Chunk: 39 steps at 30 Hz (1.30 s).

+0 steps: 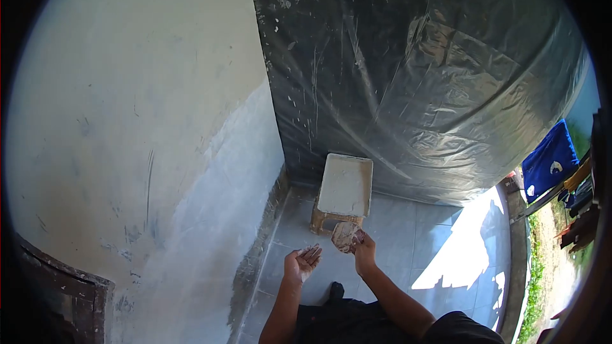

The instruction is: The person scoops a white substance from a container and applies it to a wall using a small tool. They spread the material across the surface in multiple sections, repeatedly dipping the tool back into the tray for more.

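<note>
My right hand [364, 250] grips a flat, roundish pad [345, 236] smeared with whitish paste; its exact kind I cannot make out. To the left of it, my left hand [304, 264] is turned palm up with the fingers stretched out, and white paste marks its palm and wrist. Nothing lies in that hand. Just beyond both hands, a shallow rectangular tray [346, 186] of pale, wet-looking paste rests on a small brownish stool [317, 218].
On the left stands a wall [127, 89] with a whiter patch low down. Black plastic sheeting [382, 76] hangs ahead and to the right. Grey tiles [395, 236] cover the floor. A dark wooden frame [83, 286] is at lower left; a blue cloth [548, 162] hangs at right.
</note>
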### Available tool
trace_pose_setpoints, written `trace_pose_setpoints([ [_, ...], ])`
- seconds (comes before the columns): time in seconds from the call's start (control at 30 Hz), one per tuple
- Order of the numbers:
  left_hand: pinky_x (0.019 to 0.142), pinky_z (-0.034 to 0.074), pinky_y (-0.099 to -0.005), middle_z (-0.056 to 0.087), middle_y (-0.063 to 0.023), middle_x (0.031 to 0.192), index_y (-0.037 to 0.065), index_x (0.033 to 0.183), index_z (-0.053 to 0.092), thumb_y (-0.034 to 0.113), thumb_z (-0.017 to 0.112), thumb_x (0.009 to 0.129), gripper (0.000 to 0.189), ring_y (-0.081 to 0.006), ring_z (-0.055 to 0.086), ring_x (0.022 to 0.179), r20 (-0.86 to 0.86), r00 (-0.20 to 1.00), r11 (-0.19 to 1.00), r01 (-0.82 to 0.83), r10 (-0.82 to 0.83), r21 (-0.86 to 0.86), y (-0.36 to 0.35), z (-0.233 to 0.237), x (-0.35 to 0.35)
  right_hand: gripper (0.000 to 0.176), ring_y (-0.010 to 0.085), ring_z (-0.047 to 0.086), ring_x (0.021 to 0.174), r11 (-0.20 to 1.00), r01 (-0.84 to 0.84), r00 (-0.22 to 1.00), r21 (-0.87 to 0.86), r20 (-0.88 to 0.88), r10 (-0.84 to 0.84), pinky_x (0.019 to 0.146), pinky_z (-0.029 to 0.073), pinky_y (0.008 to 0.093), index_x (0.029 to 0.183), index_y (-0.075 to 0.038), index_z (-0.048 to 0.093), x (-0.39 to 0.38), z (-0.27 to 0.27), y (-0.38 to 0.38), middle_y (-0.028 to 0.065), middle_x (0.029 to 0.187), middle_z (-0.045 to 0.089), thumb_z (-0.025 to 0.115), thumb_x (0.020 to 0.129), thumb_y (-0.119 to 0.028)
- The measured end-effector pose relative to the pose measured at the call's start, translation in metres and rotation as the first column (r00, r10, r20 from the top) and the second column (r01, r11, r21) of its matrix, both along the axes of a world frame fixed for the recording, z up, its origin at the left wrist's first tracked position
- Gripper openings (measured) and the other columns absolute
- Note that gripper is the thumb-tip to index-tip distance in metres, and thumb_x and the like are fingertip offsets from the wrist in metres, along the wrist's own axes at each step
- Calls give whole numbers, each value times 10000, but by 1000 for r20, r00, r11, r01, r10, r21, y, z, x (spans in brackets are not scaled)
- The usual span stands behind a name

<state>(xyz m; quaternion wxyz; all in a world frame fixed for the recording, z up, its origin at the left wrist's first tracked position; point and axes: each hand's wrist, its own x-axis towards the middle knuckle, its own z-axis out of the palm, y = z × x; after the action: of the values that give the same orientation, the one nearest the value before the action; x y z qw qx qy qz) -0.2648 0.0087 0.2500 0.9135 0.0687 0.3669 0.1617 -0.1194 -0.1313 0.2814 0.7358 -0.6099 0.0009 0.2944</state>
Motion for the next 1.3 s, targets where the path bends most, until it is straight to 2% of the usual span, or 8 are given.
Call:
trace_pose_setpoints([
  [0.07,1008,421,-492,498,-269,1344,-77,1189,456,172,380,894,393,-405,492,1254,-13,999,999,48,-48,12,-3,-8,28,292,113,581,846,997,79,996,2,31,-79,690,468,251,1179,39,576,28,4,-13,74,1047,637,467,909,59],
  [0.2,1020,413,-492,509,-267,1335,-78,1198,456,176,373,902,399,-403,492,1257,-64,996,997,52,-56,-64,-4,-31,70,278,154,611,933,984,89,973,-154,225,-52,786,497,278,1153,57,582,86,-19,-28,86,1036,640,452,907,61],
  [0.33,1057,382,-523,514,-271,1327,-88,1195,465,189,387,902,411,-422,481,1264,-90,993,994,65,-73,-92,2,-60,105,215,187,629,896,901,49,885,-432,436,161,791,484,310,1041,39,613,141,-42,-24,104,957,678,511,851,48],
  [0.47,1115,279,-537,471,-270,1376,-102,1319,361,226,360,927,511,-433,443,1296,-170,983,977,27,-64,-211,17,-91,147,220,193,640,889,777,-26,869,-630,370,329,801,476,308,1037,37,603,191,-46,13,140,915,682,531,830,49],
  [0.57,1153,184,-519,316,-253,1496,-83,1468,141,311,353,957,679,-434,301,1385,-187,974,968,84,-130,-237,22,-130,176,226,255,668,957,622,-143,829,-770,250,501,818,488,333,1037,24,603,226,-77,34,167,971,693,535,823,54],
  [0.63,1158,162,-514,289,-242,1513,-67,1477,137,342,349,961,692,-436,271,1397,-232,960,958,90,-156,-272,28,-146,196,185,361,664,922,613,-171,753,-771,299,586,776,505,376,1014,-15,615,246,-105,51,199,952,686,583,832,-10],
  [0.9,1168,82,-490,144,-162,1588,21,1515,122,587,270,954,810,-433,156,1437,-286,949,936,27,-135,-351,33,-243,262,227,401,644,958,413,-382,646,-827,81,759,787,517,414,1033,-25,623,290,-210,108,209,965,685,567,821,34],
  [1.3,1192,44,-429,55,-179,1592,-10,1506,-24,643,156,956,872,-335,49,1473,-150,987,908,-106,49,-406,40,-249,278,318,389,654,908,230,-496,423,-837,-1,906,774,521,415,1027,-29,639,288,-231,157,219,914,678,520,752,77],
])
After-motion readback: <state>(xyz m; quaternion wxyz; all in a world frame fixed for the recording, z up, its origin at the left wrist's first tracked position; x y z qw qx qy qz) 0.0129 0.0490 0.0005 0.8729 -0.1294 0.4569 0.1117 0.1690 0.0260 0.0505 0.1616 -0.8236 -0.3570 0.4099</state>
